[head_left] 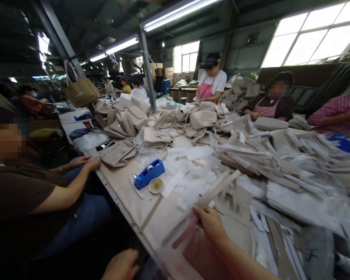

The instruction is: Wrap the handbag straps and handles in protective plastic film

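My right hand [211,225] is closed on a beige strap [218,189] that slants up over the worktable, its thumb and fingers pinching it near the middle. Clear plastic wrap trails from the strap's lower end. Under that hand lies a beige bag [234,210], partly covered by my wrist. At the bottom edge, off the table's near side, my left hand [121,265] is only partly in view; its fingers are loosely bent with a gap between them, and nothing shows in them. A blue tape dispenser [149,174] stands beyond, beside a small round dish [156,186].
Beige bags [125,118] are heaped along the table [116,177]. White paper [175,182] and plastic litter its middle. Loose strips [280,245] and a grey round object [317,249] lie at right. A co-worker [55,194] sits close on the left; others work across the table.
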Demonstrator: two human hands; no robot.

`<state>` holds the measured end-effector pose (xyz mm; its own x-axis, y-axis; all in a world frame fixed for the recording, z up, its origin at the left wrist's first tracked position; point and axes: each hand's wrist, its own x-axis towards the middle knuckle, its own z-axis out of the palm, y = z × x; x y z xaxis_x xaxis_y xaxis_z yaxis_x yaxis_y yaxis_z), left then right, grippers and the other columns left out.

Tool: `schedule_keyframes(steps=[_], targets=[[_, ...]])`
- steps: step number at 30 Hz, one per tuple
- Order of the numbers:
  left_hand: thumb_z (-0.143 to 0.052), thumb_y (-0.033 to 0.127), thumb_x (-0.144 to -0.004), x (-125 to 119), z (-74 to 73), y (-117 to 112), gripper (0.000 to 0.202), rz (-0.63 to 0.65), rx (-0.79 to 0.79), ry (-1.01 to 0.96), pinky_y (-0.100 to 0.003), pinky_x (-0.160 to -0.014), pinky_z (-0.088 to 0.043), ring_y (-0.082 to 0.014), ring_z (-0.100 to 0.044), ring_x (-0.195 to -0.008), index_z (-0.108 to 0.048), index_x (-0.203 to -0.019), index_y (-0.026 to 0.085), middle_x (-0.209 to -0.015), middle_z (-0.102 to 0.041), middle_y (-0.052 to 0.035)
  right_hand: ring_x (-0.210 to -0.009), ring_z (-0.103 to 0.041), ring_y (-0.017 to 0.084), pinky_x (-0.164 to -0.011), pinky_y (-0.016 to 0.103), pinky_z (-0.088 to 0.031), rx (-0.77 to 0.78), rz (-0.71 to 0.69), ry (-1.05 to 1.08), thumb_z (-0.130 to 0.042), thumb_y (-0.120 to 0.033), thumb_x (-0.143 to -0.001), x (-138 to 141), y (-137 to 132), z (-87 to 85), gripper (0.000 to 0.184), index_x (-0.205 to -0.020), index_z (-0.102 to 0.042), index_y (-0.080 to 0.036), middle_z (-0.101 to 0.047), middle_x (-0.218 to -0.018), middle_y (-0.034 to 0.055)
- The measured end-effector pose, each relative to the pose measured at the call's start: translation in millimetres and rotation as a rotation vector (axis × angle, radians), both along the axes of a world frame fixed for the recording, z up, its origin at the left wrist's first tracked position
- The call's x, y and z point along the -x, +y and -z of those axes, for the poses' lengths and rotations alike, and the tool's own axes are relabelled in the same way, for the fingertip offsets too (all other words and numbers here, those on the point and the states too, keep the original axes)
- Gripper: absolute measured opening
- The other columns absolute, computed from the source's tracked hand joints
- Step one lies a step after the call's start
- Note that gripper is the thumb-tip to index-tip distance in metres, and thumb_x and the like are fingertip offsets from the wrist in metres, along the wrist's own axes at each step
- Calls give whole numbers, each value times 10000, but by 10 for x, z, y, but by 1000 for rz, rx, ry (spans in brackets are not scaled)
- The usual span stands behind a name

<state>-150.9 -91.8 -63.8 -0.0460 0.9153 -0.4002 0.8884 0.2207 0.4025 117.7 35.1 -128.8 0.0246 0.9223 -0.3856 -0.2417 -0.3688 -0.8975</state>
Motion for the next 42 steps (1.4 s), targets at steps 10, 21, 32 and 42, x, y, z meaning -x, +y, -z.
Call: schedule_keyframes(steps=[10,21,32,42], targets=[[-720,286,-739,-1116,-342,1294,202,287,-429,-314,-305,-781,-470,-199,-596,-852,-705,-910,179,-914,-657,-61,-534,-576,159,-502,263,-448,53,6,160,-841,-447,-555,95,-52,-310,444,-783,-725,-84,-672,-620,57],[-642,225,-687,-1120,-201,1583,112,62,36,-643,-237,-619,-392,-128,-529,-650,-684,-746,139,-674,-631,10,-522,-549,131,-515,245,-414,98,-55,128,-829,-447,-592,20,14,-242,409,-737,-719,-81,-657,-600,50],[-658,243,-652,-1059,-163,1651,127,50,86,-538,-248,-599,-364,-130,-497,-618,-708,-698,136,-617,-610,14,-779,-714,237,-771,362,-550,234,113,444,-694,-333,-777,-467,703,-654,216,-869,-682,-137,-750,-824,100],[-619,276,-688,-1400,-386,2041,151,70,-71,-552,-248,-643,-409,-148,-549,-664,-674,-668,137,-660,-647,0,-823,-660,219,-719,312,-515,44,-7,247,-724,-500,-731,-203,444,-559,419,-943,-724,-138,-729,-877,84]])
